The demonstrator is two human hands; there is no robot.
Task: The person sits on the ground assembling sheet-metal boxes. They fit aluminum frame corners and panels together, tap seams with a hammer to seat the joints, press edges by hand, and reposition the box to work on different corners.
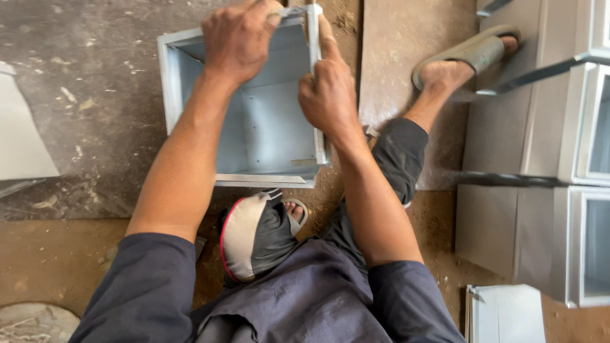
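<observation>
Open grey sheet-metal box (254, 127) on the floor (82, 95) ahead of the person. Left hand (238, 38) clamps its far rim, right hand (327, 92) clamps the right rim; both equally near.

Two hands, left (238, 38) and right (327, 95), one open metal box (267, 127), two finished boxes (540, 127) stacked aside, two sandals (470, 54).

A row of finished grey sheet-metal boxes (559, 127) stands at the right; a flat metal sheet (22, 133) lies at the far left edge; a folded metal piece (505, 314) sits near right; dirt floor (57, 254) beneath, dusty and stained.
</observation>
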